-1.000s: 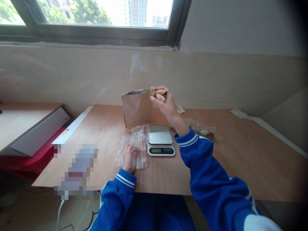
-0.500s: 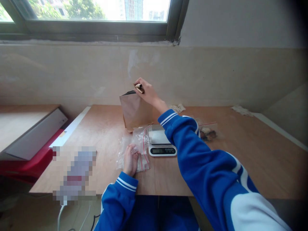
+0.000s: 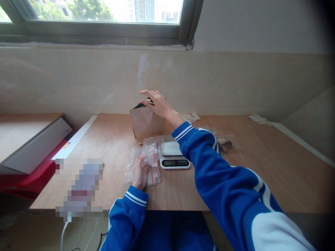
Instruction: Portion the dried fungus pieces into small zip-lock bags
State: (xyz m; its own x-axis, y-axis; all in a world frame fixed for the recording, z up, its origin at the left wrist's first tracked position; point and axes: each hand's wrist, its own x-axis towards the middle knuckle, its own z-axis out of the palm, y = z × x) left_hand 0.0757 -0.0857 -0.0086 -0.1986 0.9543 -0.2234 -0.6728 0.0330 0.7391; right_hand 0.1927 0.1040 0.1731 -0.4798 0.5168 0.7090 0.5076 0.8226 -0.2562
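Note:
My right hand (image 3: 157,104) is over the mouth of a brown paper bag (image 3: 146,123) standing upright on the table. Its fingers are spread, and a small pale and dark piece shows beneath them; whether it still touches the hand I cannot tell. Lower down, my left hand (image 3: 140,172) has its fingers closed on a clear zip bag (image 3: 151,148). More clear zip bags (image 3: 154,176) lie flat under and around that hand. Beside them sits a white digital scale (image 3: 175,163), its plate partly behind my right sleeve.
To the right lies a clear bag with dark and pale pieces (image 3: 225,144), partly hidden by my sleeve. A blurred-out power strip (image 3: 83,190) with a white cord lies at the left. Crumpled pale scraps (image 3: 192,118) rest by the wall. A red stool (image 3: 28,183) stands left of the table.
My right hand's fingers have opened and spread, and it sits slightly lower over the paper bag. The pale pieces it pinched are mostly out of sight. My left hand stays on the zip bag.

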